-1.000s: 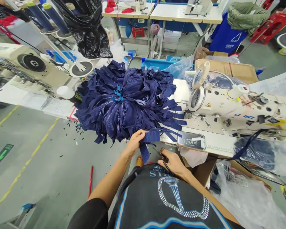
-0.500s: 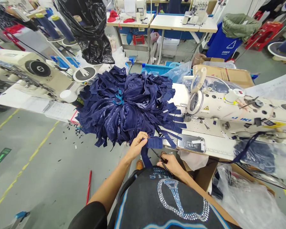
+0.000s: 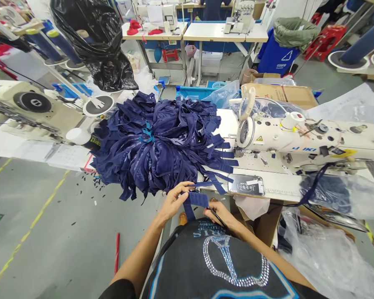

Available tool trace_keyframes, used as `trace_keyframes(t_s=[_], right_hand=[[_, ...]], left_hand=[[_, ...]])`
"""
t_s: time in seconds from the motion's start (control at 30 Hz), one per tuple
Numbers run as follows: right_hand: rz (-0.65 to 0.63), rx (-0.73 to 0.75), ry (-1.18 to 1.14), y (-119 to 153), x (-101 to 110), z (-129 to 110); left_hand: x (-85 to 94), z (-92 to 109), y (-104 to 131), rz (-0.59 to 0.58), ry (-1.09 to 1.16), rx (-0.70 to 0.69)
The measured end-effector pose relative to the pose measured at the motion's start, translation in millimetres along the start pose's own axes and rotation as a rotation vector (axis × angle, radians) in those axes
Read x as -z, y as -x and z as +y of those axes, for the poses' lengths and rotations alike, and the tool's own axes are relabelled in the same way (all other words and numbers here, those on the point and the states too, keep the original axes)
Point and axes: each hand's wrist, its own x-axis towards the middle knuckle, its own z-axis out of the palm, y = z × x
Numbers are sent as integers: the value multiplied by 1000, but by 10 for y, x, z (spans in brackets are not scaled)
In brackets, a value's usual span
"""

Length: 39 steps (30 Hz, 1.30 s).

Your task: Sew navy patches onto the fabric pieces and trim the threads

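A big heap of navy garments point(image 3: 165, 153), bound in the middle with a teal tie point(image 3: 148, 133), lies between two sewing machines. Straps fan out from its right side. At its front edge my left hand point(image 3: 173, 202) pinches a navy strap point(image 3: 198, 199) that has a wide end with cross rows. Another thin strap end sticks out above those fingers. Close to my body, my right hand point(image 3: 221, 213) is closed around dark-handled scissors point(image 3: 216, 216), right beside the strap's wide end. The blades are mostly hidden.
A white sewing machine point(image 3: 283, 135) stands on the right, another machine point(image 3: 34, 106) on the left. A phone point(image 3: 246, 184) lies at the table's front edge. A black plastic bag point(image 3: 96, 45) hangs above the heap. Dark scraps litter the floor point(image 3: 81, 232).
My left hand has shifted its hold, and a second strap end now shows above its fingers. The wide strap end is lower and tilted, nearer the scissors. The whole view has swung slightly.
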Motion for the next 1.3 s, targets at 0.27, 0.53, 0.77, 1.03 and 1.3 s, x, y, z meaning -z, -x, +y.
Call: trace_keyframes(t_s=[0.27, 0.53, 0.77, 1.03, 1.3], right_hand=[[-68, 136, -86, 3, 73, -9], [-12, 80, -145, -24, 26, 78], [11, 20, -229, 52, 127, 327], [75, 15, -269, -87, 158, 357], [66, 19, -268, 66, 276, 408]], left_hand=[[-53, -22, -7, 62, -406, 50], [-309, -304, -395, 131, -853, -92], [-169, -279, -432, 178, -912, -390], [-246, -249, -632, -397, -544, -192], [-104, -167, -585, -230, -192, 220]])
